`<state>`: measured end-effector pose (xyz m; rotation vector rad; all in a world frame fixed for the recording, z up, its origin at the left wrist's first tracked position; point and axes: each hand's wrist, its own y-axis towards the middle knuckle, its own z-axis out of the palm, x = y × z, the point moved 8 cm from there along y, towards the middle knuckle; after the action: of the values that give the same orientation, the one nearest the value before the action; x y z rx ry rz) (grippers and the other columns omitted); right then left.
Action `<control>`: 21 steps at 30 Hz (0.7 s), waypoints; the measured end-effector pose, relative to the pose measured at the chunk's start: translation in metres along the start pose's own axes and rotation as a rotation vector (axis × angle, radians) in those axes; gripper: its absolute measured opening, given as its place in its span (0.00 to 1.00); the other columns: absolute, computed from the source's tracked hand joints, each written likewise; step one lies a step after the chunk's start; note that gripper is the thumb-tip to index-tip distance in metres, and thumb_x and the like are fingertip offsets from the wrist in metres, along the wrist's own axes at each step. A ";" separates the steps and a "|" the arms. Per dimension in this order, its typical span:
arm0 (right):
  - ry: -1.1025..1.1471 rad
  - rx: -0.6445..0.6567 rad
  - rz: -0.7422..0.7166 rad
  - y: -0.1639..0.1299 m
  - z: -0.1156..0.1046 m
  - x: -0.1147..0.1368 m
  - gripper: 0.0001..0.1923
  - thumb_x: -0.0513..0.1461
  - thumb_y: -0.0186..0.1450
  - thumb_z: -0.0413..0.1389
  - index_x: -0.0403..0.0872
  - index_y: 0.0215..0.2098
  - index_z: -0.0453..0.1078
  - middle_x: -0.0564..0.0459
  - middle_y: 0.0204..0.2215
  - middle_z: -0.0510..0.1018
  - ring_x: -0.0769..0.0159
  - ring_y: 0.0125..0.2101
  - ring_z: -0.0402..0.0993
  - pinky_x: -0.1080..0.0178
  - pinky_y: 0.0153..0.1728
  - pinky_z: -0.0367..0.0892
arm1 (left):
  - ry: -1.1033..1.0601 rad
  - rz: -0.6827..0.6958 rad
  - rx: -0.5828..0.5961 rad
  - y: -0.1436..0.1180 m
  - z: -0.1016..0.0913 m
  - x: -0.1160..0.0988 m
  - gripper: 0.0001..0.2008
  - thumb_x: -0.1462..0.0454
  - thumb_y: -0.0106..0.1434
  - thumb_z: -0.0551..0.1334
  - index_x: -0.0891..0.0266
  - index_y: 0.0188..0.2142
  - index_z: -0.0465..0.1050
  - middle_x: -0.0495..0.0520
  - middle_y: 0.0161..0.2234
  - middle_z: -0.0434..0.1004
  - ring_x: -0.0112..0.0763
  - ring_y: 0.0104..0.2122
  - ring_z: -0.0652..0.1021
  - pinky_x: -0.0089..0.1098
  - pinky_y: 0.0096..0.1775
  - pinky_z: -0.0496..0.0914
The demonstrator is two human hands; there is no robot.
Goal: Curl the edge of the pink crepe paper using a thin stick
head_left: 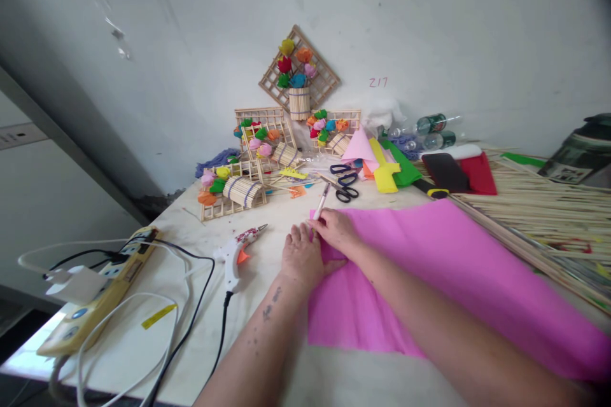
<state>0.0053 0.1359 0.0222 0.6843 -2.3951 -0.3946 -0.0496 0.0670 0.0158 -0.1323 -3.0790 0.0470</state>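
A large sheet of pink crepe paper [424, 267] lies across the table's front right. My left hand [305, 257] rests flat on its left edge, fingers stretched forward and thumb out over the paper. Just beside it, my right hand [335, 229] is closed around a white pen [321, 202], which stands tilted at the paper's far left corner; the fingers hide its lower end. Left of my hands lies a white hot glue gun [233, 261] with an orange trigger. Beyond the paper are two pairs of scissors [347, 186].
A power strip [102, 292] with loose cables spans the left side. At the back stand stick frames with paper flowers [243, 191]; another [299, 73] leans on the wall. Folded coloured paper [386, 168], a phone [445, 172] and many thin wooden sticks [525, 216] lie to the right.
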 end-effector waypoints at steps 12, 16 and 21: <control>0.002 -0.002 0.003 0.000 -0.002 0.001 0.13 0.45 0.59 0.50 0.44 0.28 0.70 0.51 0.26 0.75 0.69 0.28 0.67 0.70 0.28 0.56 | 0.000 0.008 0.007 -0.001 -0.001 -0.001 0.37 0.45 0.57 0.49 0.71 0.57 0.53 0.70 0.57 0.52 0.54 0.56 0.55 0.46 0.51 0.54; 0.009 0.007 0.002 0.000 -0.001 0.001 0.13 0.45 0.59 0.50 0.44 0.28 0.70 0.51 0.26 0.75 0.69 0.28 0.67 0.70 0.28 0.56 | -0.007 0.005 0.022 -0.001 -0.001 -0.001 0.38 0.44 0.57 0.47 0.71 0.57 0.52 0.71 0.58 0.50 0.55 0.57 0.54 0.46 0.52 0.52; 0.020 -0.018 -0.022 0.000 -0.001 0.001 0.13 0.45 0.59 0.50 0.45 0.28 0.70 0.51 0.26 0.75 0.69 0.28 0.68 0.70 0.28 0.57 | -0.005 0.001 0.026 -0.001 -0.001 -0.001 0.40 0.43 0.56 0.47 0.72 0.57 0.52 0.70 0.58 0.50 0.55 0.57 0.54 0.46 0.52 0.52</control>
<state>0.0047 0.1351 0.0235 0.7041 -2.3645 -0.4166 -0.0487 0.0660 0.0165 -0.1323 -3.0824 0.0877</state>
